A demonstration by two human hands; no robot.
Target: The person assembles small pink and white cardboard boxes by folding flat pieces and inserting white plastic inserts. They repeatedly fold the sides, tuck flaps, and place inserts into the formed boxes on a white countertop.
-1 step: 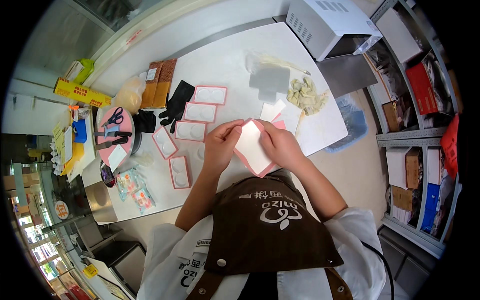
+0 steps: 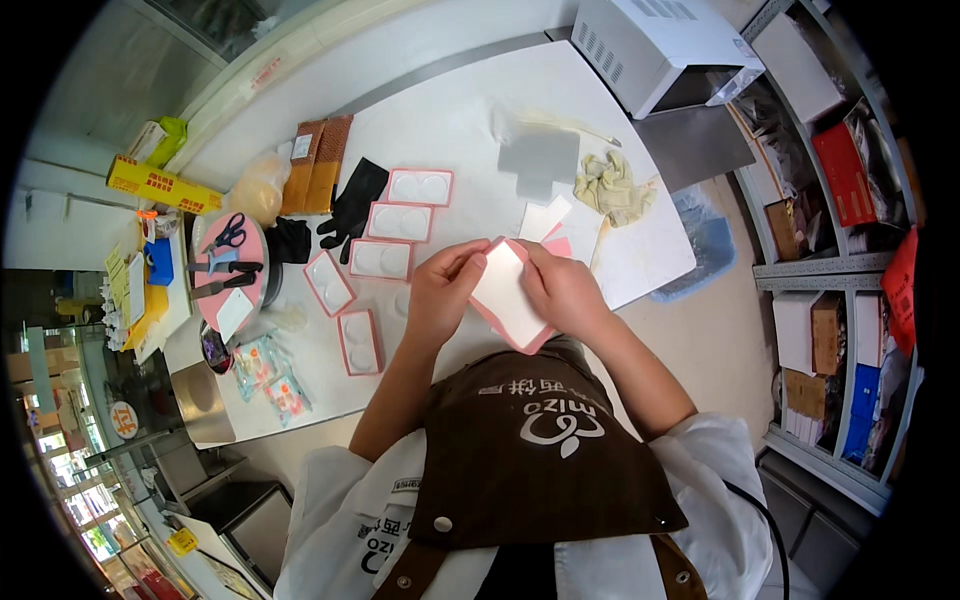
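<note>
Above the near edge of the white table, I hold a pink cardboard box piece (image 2: 510, 295) with a white inner face, tilted in front of my apron. My left hand (image 2: 446, 285) pinches its upper left corner between thumb and fingers. My right hand (image 2: 562, 290) grips its right edge, thumb on the white face and fingers out of sight behind. Just beyond my hands lie loose white and pink card pieces (image 2: 546, 216). To the left stand several small pink boxes (image 2: 381, 260), each with a white insert showing two round hollows.
A black glove (image 2: 356, 205) and brown packet (image 2: 317, 165) lie farther left, near a pink round board (image 2: 250, 240) with scissors and knives. Small wrapped packets (image 2: 270, 375) sit front left. A crumpled cloth (image 2: 615, 190), grey sheet (image 2: 540, 158) and microwave (image 2: 660, 55) occupy the far right; shelves (image 2: 820, 280) stand beyond.
The lower end of the pink box piece has shifted very slightly, showing a bit more of its pink edge. Both hands keep their grip and place.
</note>
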